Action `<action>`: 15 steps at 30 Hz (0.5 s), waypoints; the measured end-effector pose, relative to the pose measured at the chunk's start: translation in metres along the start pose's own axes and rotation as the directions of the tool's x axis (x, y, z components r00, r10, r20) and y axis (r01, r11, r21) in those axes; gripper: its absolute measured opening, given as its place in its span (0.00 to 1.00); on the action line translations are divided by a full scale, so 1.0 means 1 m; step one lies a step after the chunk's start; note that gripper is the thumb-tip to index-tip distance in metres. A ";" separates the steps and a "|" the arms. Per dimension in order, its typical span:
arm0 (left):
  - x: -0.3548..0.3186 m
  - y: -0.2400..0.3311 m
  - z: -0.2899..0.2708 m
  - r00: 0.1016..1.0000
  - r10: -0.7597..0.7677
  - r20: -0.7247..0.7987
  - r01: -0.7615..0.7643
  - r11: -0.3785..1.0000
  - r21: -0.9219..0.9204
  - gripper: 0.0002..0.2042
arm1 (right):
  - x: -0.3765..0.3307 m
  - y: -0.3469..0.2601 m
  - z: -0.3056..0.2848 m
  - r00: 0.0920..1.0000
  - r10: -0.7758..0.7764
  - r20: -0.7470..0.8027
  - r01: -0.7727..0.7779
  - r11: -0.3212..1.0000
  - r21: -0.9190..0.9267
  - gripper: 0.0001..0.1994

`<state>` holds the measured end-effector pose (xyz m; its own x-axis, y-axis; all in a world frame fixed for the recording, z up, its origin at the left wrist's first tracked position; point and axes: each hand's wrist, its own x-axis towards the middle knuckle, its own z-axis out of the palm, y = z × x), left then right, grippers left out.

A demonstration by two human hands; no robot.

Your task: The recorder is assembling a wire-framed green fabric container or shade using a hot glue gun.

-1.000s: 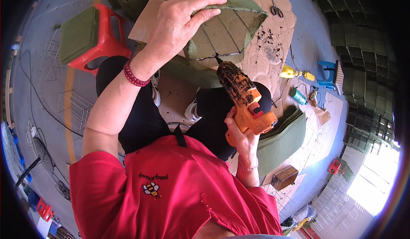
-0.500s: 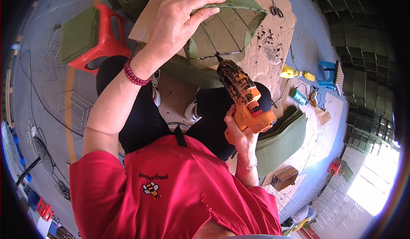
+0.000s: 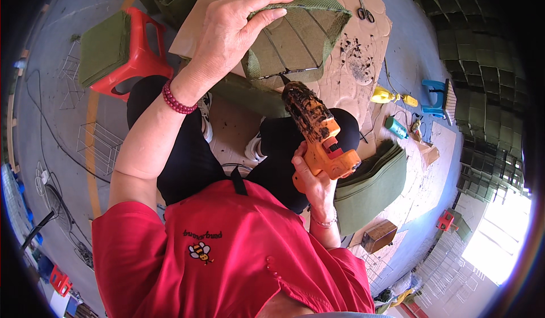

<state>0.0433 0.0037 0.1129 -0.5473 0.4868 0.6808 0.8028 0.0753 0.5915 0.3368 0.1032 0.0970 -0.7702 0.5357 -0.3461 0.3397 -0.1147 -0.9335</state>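
My left hand (image 3: pixel 230 25) pinches the upper edge of a green mesh fabric box (image 3: pixel 301 37), whose thin wire frame shows inside. My right hand (image 3: pixel 315 184) is wrapped around the handle of an orange glue gun (image 3: pixel 323 142), its front half crusted with black residue. The gun's dark nozzle tip is at the near wire edge of the box, close to a black streak along it; whether it touches, I cannot tell. The box rests on a brown cardboard-topped surface (image 3: pixel 374 40) just beyond my knees.
Scissors (image 3: pixel 364 8) lie at the far right of the cardboard, near black crumbs (image 3: pixel 355 54). Left stands a red stool (image 3: pixel 136 62) bearing stacked green fabric (image 3: pixel 105 48). At right are folded green sheets (image 3: pixel 374 190), a yellow bottle (image 3: pixel 383 95), a teal can (image 3: pixel 396 128) and a blue stool (image 3: pixel 434 99).
The glue gun and my right hand have shifted slightly left, the nozzle moving along the near wire edge. My left hand and the box have edged slightly left too, with the grip kept.
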 end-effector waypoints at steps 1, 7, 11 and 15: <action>0.000 0.000 0.000 1.000 -0.006 0.006 0.006 1.000 0.000 0.11 | 0.000 0.001 0.000 1.000 0.000 -0.001 0.000 1.000 0.001 0.13; 0.001 -0.001 0.000 1.000 -0.008 0.015 0.008 1.000 0.001 0.11 | 0.000 0.012 0.005 0.995 -0.082 0.065 0.086 0.993 -0.075 0.11; 0.000 -0.003 0.003 1.000 -0.006 0.005 0.006 1.000 -0.003 0.11 | 0.000 0.015 0.008 0.993 -0.099 0.064 0.103 0.993 -0.051 0.11; 0.001 -0.002 0.002 1.000 -0.010 0.004 0.010 1.000 -0.009 0.11 | -0.001 0.020 0.009 0.990 -0.095 0.103 0.107 0.988 -0.112 0.11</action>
<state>0.0418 0.0055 0.1115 -0.5543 0.4894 0.6732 0.7952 0.0726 0.6020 0.3397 0.0932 0.0783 -0.8507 0.4550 -0.2633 0.3139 0.0378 -0.9487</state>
